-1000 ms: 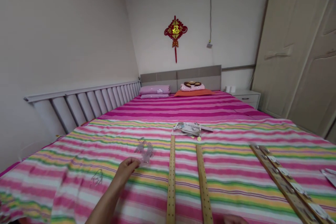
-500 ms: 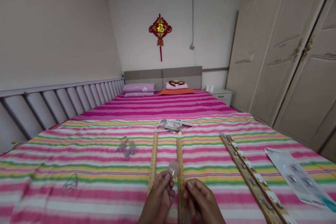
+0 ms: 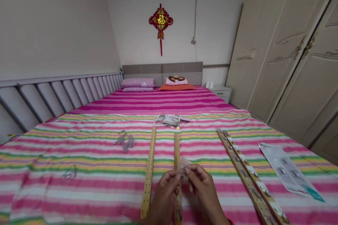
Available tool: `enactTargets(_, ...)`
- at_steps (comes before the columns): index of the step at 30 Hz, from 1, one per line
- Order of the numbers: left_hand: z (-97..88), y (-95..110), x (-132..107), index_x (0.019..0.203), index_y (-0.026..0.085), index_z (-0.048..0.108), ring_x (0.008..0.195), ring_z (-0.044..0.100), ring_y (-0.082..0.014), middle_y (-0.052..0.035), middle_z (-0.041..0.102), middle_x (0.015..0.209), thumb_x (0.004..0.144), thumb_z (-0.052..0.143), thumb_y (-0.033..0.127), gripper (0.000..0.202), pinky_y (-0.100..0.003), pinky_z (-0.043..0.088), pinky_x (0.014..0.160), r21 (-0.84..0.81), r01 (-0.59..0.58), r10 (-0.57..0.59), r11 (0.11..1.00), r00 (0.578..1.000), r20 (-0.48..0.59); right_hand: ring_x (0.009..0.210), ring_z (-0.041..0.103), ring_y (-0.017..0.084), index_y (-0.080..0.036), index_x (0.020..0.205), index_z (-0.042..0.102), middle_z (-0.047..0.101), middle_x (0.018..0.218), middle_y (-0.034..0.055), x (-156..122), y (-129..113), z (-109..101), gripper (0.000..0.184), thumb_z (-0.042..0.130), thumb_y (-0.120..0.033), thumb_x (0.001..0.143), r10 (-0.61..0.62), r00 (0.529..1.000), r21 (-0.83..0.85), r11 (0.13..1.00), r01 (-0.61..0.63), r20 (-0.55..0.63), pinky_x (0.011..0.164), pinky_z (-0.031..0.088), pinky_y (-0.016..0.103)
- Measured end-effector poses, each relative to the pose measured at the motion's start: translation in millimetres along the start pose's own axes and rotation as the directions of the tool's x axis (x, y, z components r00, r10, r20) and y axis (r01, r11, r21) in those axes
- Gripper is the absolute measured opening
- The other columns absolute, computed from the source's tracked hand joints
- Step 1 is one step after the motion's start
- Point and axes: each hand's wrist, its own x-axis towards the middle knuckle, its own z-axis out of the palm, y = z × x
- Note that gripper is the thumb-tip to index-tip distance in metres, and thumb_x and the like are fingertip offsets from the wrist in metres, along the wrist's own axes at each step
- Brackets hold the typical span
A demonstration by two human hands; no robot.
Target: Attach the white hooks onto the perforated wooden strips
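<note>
Between my two hands is a small translucent square piece (image 3: 185,162) with a shiny metal part, possibly a clear hook. My left hand (image 3: 167,190) pinches its lower left side with thumb and forefinger. The thumb and fingers of my right hand (image 3: 202,183) close on its right side. Beneath the hands runs a wooden strip with holes (image 3: 177,147), partly covered by them; a small metal piece shows on its near end. A second perforated wooden strip (image 3: 148,172) lies to the left, apart from the hands.
On the right lie two strips fitted with metal and white pieces (image 3: 248,172) and a clear package (image 3: 287,172). Farther off is a plastic bag of parts (image 3: 170,120). Clear pieces (image 3: 125,141) and a thin clear scrap (image 3: 70,173) rest on the striped bedsheet (image 3: 87,197).
My right hand has moved up and left to meet the left hand at the translucent piece, and now both grip it. The view has tilted slightly downward.
</note>
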Motion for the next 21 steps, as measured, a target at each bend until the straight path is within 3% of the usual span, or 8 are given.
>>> enactTargets(4,-12.7,13,10,0.075,0.015,0.065,0.064,0.056,-0.0126,-0.0025,0.065,0.071,0.065,0.069,0.051,0.038,-0.023,0.04,0.059,0.328,-0.066,0.092,0.943,0.994,-0.065,0.033,0.033,0.005,-0.016,0.066,0.062,0.044,0.037,-0.0087,10,7,-5,0.035,0.074,-0.048,0.062,0.036,0.999,-0.021,0.999,-0.035,0.036,0.037,0.022,0.019)
enactTargets(6,-16.3,19,15,0.079,0.016,0.066,0.07,0.058,-0.0147,-0.0033,0.067,0.076,0.065,0.068,0.051,0.038,-0.024,0.042,0.064,0.412,-0.114,0.149,0.904,0.987,-0.055,0.032,0.032,0.005,-0.015,0.064,0.061,0.044,0.035,-0.0086,14,16,-8,0.035,0.074,-0.048,0.062,0.087,0.993,-0.036,0.996,-0.084,0.074,0.036,0.021,0.019)
enactTargets(11,-20.6,12,26,0.072,0.014,0.064,0.069,0.061,-0.0169,-0.0034,0.067,0.068,0.057,0.074,0.042,0.033,-0.028,0.046,0.069,0.423,-0.127,0.128,0.897,0.991,0.025,0.03,0.039,0.006,-0.015,0.058,0.061,0.051,0.034,-0.0048,20,43,-15,0.037,0.074,-0.05,0.06,0.175,0.976,-0.092,0.982,-0.164,0.132,0.036,0.026,0.019)
enactTargets(16,-33.7,-14,34,0.071,0.015,0.063,0.058,0.057,-0.013,-0.0002,0.063,0.062,0.058,0.071,0.039,0.029,-0.025,0.044,0.058,0.473,-0.022,0.059,0.881,0.996,-0.065,0.033,0.049,0.01,-0.014,0.058,0.063,0.058,0.036,-0.001,23,63,-23,0.038,0.075,-0.05,0.056,0.22,0.971,-0.163,0.965,-0.203,0.094,0.037,0.036,0.021)
enactTargets(21,-41.9,-24,38,0.069,0.014,0.062,0.055,0.056,-0.012,0.0011,0.061,0.059,0.059,0.068,0.036,0.025,-0.024,0.043,0.055,0.51,0.033,0.029,0.859,0.993,-0.113,0.032,0.05,0.01,-0.016,0.058,0.059,0.058,0.036,-0.0021,22,76,-25,0.034,0.075,-0.045,0.055,0.201,0.979,-0.165,0.967,-0.193,0.034,0.036,0.038,0.021)
